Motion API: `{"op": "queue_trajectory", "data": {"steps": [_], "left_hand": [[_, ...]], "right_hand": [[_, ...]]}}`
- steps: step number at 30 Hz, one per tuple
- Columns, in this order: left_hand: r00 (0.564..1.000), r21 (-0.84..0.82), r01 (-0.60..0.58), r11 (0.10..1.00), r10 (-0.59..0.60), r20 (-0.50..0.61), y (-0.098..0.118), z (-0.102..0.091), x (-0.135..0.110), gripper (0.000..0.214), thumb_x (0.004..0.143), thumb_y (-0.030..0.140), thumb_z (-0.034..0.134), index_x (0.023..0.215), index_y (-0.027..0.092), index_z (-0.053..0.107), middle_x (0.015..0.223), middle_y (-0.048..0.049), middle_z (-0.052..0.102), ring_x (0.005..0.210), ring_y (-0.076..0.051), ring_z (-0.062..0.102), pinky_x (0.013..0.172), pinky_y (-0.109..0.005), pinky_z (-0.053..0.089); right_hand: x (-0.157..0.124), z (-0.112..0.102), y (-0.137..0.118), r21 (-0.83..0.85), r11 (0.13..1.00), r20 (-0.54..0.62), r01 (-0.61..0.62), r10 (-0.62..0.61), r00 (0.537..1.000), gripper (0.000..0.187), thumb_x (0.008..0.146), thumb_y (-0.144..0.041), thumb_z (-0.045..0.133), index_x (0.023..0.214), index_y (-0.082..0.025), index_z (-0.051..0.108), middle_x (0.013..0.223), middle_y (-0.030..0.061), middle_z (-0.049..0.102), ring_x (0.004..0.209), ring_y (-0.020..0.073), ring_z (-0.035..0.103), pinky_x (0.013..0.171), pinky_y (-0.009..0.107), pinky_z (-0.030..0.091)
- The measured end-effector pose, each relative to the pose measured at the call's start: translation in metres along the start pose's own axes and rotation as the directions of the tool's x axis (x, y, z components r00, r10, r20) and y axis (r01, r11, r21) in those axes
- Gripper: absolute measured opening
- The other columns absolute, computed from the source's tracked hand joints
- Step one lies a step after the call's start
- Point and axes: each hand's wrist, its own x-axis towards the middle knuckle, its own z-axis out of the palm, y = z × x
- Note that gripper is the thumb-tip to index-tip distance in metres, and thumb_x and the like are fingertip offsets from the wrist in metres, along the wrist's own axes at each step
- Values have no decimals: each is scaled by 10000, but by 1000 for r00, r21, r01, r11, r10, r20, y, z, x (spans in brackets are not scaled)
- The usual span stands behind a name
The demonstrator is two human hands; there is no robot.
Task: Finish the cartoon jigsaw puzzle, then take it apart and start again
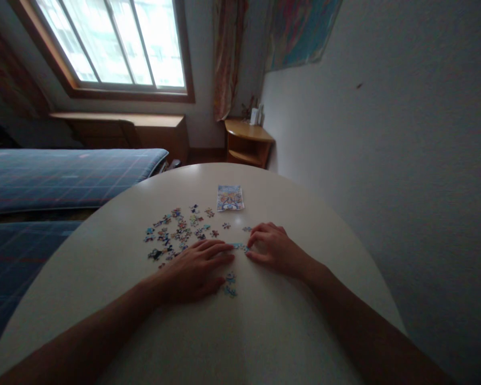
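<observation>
A short row of light-blue jigsaw pieces (237,246) lies flat on the white round table (264,331), between my two hands. My left hand (196,267) rests palm down with its fingers stretched out, the fingertips at the row's left end. At the right end, my right hand (278,248) has its thumb and fingers closed on a small jigsaw piece (246,249). Beside my left thumb lie some bluish pieces (230,291). A pale loose piece (247,229) sits just past my right fingertips. My left hand hides part of the table and perhaps some pieces.
Many loose jigsaw pieces (180,227) are scattered beyond my left hand. A small printed picture sheet (230,199) lies farther back on the table. To the left is a bed with a plaid blue mattress (64,176); a white wall (385,176) runs along the right.
</observation>
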Motion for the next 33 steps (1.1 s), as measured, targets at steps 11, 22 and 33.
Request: {"op": "queue_trajectory", "data": {"steps": [11,22,33], "left_hand": [[1000,-13,-13,1000,13,-11,-2,2,-1,475,923,328,550,1385,246,475,1472,-86,481,1338,-298,444,1105,-505,390],[999,-25,-12,1000,11,-37,-1,1,-1,453,921,322,547,1364,246,495,1451,-91,499,1321,-300,463,1100,-502,397],[1000,-39,-17,999,17,-20,1,-2,1,450,922,323,542,1362,242,494,1430,-92,522,1320,-294,465,1101,-488,398]], "right_hand": [[2,3,2,-14,1000,-13,-5,5,1000,130,825,-325,735,921,-237,720,1111,78,667,1103,267,570,972,466,368],[1,0,5,-36,999,-27,-40,39,999,136,822,-349,736,882,-228,718,1080,75,672,1068,261,582,964,452,387],[4,6,8,-38,998,-42,-51,50,998,139,840,-346,719,897,-219,711,1076,78,675,1063,260,584,950,443,396]]}}
